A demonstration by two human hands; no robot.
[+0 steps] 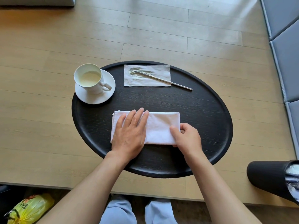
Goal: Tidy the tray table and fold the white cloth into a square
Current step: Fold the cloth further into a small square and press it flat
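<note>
The white cloth [159, 126] lies folded into a wide rectangle on the near half of the black oval tray table [202, 110]. My left hand [129, 131] rests flat on the cloth's left part, fingers spread. My right hand [186, 136] pinches the cloth's right edge between thumb and fingers. A white cup [88, 78] with pale liquid stands on a white saucer [103, 96] at the tray's far left. A paper napkin [147, 75] lies at the far middle with a thin metal utensil [169, 81] slanting across it.
The tray stands over a light wood floor [40, 78]. Grey padded panels [284, 46] line the right side. A black cylindrical bin [268, 178] sits at the lower right and a yellow plastic bag [30, 209] at the lower left. My knees [137, 210] are below the tray.
</note>
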